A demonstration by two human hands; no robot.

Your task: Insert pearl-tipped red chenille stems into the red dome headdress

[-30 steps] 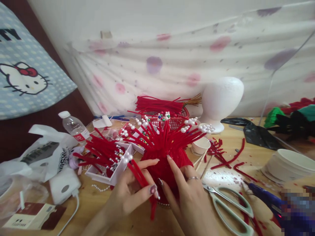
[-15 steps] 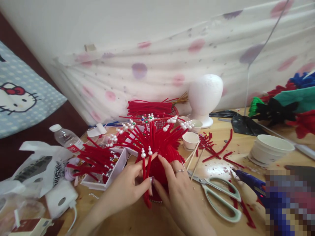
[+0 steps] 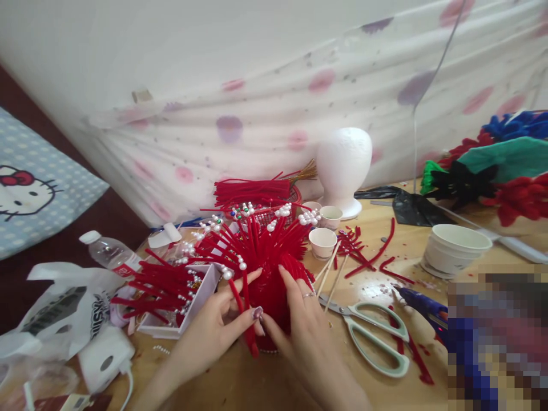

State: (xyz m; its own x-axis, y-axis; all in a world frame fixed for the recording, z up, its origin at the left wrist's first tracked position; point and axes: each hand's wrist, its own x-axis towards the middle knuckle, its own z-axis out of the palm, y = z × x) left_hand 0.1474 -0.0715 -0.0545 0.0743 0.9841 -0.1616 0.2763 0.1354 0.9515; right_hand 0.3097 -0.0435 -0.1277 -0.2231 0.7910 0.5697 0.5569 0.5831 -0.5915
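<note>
My left hand (image 3: 209,328) is closed on a bent red pipe cleaner (image 3: 247,297) whose two upright ends carry white pearl beads. Its thumb and fingers pinch the stems just left of a red pipe-cleaner headpiece (image 3: 268,294). Many beaded stems fan out from the back of that piece, and a row of small beads edges its bottom. Against the headpiece's right side lies my right hand (image 3: 310,328), a ring on one finger. Its thumb and index finger span the piece and grip it, the thumb tip close to my left thumb. The hands cover part of the headpiece.
At left a white box (image 3: 199,305) holds beaded red stems, near a bottle (image 3: 109,251) and a white adapter (image 3: 105,359). Scissors (image 3: 377,337), a blue glue gun (image 3: 422,308) and paper cups (image 3: 323,242) lie right. A foam head (image 3: 345,165) stands behind.
The beaded ends of the held pipe cleaner now lean further left, away from the headpiece. My right index finger sits a little farther from the left fingers. The whole view has shifted slightly.
</note>
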